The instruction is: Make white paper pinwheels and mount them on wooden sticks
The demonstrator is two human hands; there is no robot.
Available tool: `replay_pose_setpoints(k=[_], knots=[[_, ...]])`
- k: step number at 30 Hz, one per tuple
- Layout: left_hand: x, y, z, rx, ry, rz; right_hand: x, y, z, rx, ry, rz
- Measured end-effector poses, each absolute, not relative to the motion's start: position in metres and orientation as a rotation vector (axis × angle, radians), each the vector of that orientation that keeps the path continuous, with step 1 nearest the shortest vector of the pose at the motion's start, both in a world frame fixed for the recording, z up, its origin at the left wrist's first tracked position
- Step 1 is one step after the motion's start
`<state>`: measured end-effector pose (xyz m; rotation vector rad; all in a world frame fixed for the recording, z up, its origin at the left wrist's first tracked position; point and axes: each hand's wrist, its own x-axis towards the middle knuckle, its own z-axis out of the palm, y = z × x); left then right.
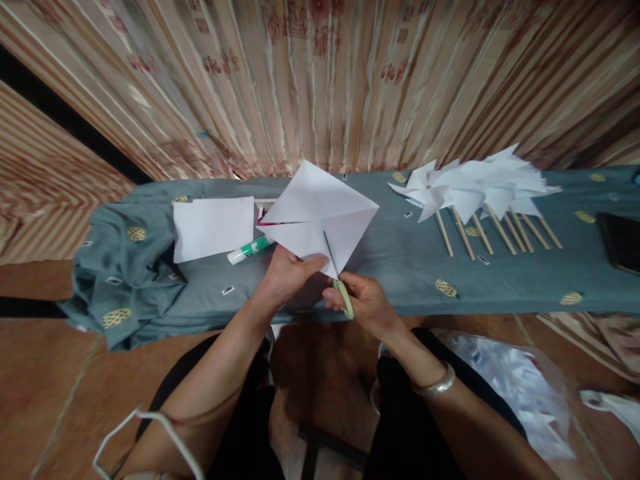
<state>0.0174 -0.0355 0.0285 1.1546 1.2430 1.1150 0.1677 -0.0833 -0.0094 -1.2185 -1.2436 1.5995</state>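
A square sheet of white paper point(345, 220), turned cornerwise and slit inward from its left corner, is held above the cloth-covered bench. My left hand point(295, 270) pinches its lower left edge, with the thumb on top. In my right hand point(367, 300) are scissors point(345, 299) with light green handles. Their blades lie across the paper's bottom corner, along a line toward its middle. Just left of the held paper, a green and white glue stick point(250, 250) lies on the cloth. A stack of white paper point(215, 228) rests farther left.
Several white paper pinwheels point(475, 187) on wooden sticks lie overlapped at right. A dark flat object point(620, 240) sits at the bench's right end. The grey-green cloth point(135, 267) bunches at left. A clear plastic bag point(515, 380) is on the floor, and a pleated curtain point(320, 80) hangs behind.
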Motion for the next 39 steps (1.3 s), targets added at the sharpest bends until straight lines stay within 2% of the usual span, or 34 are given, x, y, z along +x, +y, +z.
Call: replay_pose_setpoints(k=[39], knots=[[0.0149, -0.0359, 0.0262, 1.123, 1.236, 1.098, 0.1696, -0.0847, -0.0071, -1.209, -1.212, 1.651]])
